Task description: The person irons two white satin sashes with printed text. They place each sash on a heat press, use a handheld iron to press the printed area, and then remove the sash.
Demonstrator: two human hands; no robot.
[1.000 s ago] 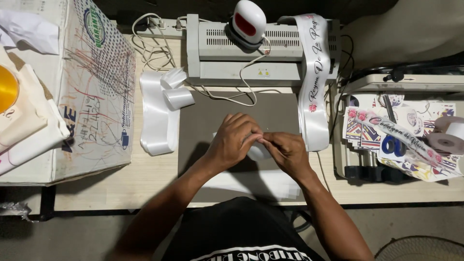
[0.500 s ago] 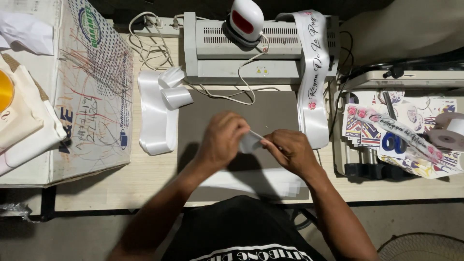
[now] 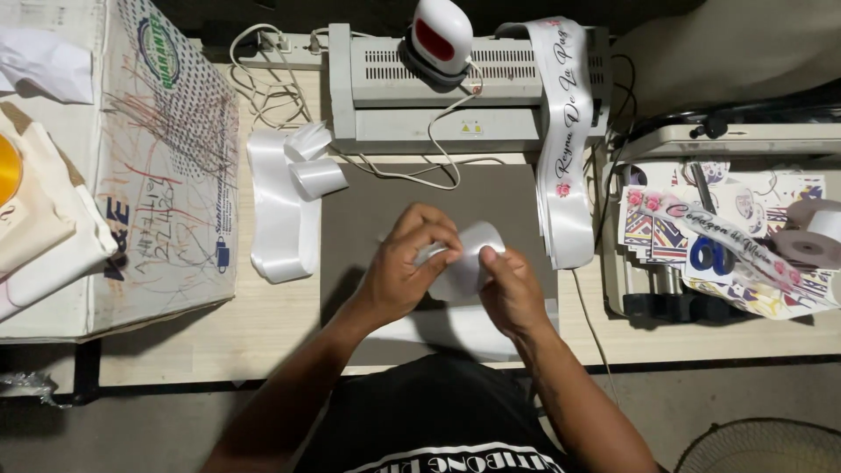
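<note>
Both hands' fingers (image 3: 438, 254) pinch a white ribbon (image 3: 469, 263) bent into one loop; its tail (image 3: 455, 328) below them lies unfolded.

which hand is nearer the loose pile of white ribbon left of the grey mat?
Left. The left hand is just right of the white ribbon pile, over the grey mat; the right hand is farther right, beyond it.

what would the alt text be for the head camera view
Seen from above, a person's left hand and right hand fold a loop of white satin ribbon over a grey mat. Behind it stands a laminator draped with a printed sash.
</note>
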